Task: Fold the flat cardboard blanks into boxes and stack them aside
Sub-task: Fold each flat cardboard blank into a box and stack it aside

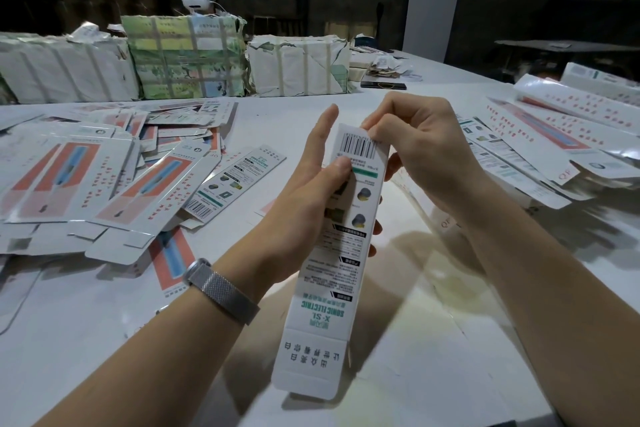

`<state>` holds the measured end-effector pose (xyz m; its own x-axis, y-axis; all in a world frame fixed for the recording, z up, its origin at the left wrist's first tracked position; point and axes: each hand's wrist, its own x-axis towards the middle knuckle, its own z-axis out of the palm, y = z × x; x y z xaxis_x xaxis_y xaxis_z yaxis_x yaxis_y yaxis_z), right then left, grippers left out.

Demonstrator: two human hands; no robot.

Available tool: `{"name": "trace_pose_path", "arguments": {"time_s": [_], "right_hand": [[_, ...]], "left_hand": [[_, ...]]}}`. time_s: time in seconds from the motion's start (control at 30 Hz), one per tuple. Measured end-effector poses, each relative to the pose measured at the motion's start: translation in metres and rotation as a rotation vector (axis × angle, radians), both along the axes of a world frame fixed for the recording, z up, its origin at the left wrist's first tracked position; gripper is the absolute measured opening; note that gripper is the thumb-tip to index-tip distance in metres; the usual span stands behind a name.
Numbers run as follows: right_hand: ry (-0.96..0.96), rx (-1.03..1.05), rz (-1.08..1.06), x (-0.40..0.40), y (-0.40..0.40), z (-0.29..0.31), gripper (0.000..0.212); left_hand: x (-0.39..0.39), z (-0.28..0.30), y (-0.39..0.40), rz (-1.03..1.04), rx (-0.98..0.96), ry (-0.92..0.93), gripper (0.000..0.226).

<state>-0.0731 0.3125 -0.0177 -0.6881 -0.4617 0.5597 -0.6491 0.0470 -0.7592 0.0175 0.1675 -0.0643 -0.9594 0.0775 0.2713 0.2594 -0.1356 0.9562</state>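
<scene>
Two hands: both hold one long white box upright-ish above the table, well clear of its surface.
Box: narrow carton printed with a barcode near the far end and "SONIC ELECTRIC" near the close end; its near flap hangs open toward the camera.
Left hand: grips the box's upper half from the left, thumb pressed on the printed face just below the barcode, fingertips showing past the right edge.
Right hand: fingers curled, pinching the far end of the box at its top corner, right beside the barcode.
Wrist: a silver mesh band on the left forearm.
Left of the hands: a loose heap of flat blanks, red and blue printed.
Right of the hands: more flat blanks spread on the table.
Far edge: strapped paper bundles in a row.
</scene>
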Motion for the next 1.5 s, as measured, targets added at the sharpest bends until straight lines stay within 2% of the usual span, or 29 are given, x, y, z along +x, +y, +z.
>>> {"name": "trace_pose_path", "arguments": {"time_s": [0.17, 0.33, 0.47, 0.73, 0.87, 0.93, 1.03, 1.1, 1.17, 1.27, 1.33, 1.4, 1.47, 1.5], "right_hand": [[-0.007, -0.001, 0.068, 0.002, 0.004, 0.001, 0.016], [-0.02, 0.001, 0.129, 0.005, 0.002, -0.001, 0.019], [-0.004, 0.021, 0.163, 0.007, 0.002, -0.001, 0.012], [-0.128, -0.053, 0.082, 0.01, -0.01, -0.006, 0.015], [-0.217, -0.102, 0.101, 0.01, -0.017, -0.011, 0.024], [-0.153, -0.069, 0.047, 0.01, -0.018, -0.012, 0.031], [-0.003, 0.09, -0.001, 0.013, -0.017, -0.012, 0.051], [0.077, 0.216, 0.013, 0.018, -0.017, -0.013, 0.065], [0.127, 0.263, 0.007, 0.021, -0.017, -0.011, 0.07], [0.234, 0.215, -0.151, 0.019, -0.009, 0.003, 0.063], [0.359, 0.15, -0.359, 0.012, 0.009, 0.019, 0.058], [0.454, 0.168, -0.593, 0.001, 0.031, 0.035, 0.054], [0.398, 0.365, -0.785, -0.013, 0.052, 0.042, 0.044], [0.302, 0.523, -0.84, -0.021, 0.058, 0.041, 0.037]], "left_hand": [[-0.001, 0.001, 0.0, 0.003, -0.017, 0.003, 0.04], [-0.001, 0.001, -0.006, 0.0, 0.047, -0.001, 0.034], [0.001, 0.003, -0.007, 0.016, 0.085, -0.011, 0.032], [0.001, 0.008, 0.0, 0.077, 0.141, -0.001, 0.031], [0.0, 0.012, 0.002, 0.111, 0.167, 0.04, 0.04], [0.0, 0.014, 0.0, 0.099, 0.189, 0.081, 0.049], [0.001, 0.016, -0.002, 0.063, 0.264, 0.191, 0.063], [0.001, 0.015, -0.002, 0.036, 0.301, 0.241, 0.068], [0.0, 0.012, -0.004, -0.007, 0.319, 0.245, 0.07], [-0.004, 0.01, -0.006, 0.036, 0.292, 0.168, 0.069], [-0.005, 0.01, -0.007, 0.134, 0.246, 0.105, 0.063], [-0.005, 0.009, -0.01, 0.22, 0.193, 0.091, 0.05], [-0.007, 0.009, -0.011, 0.271, 0.151, 0.078, 0.04], [-0.008, 0.009, -0.012, 0.295, 0.124, 0.072, 0.037]]}}
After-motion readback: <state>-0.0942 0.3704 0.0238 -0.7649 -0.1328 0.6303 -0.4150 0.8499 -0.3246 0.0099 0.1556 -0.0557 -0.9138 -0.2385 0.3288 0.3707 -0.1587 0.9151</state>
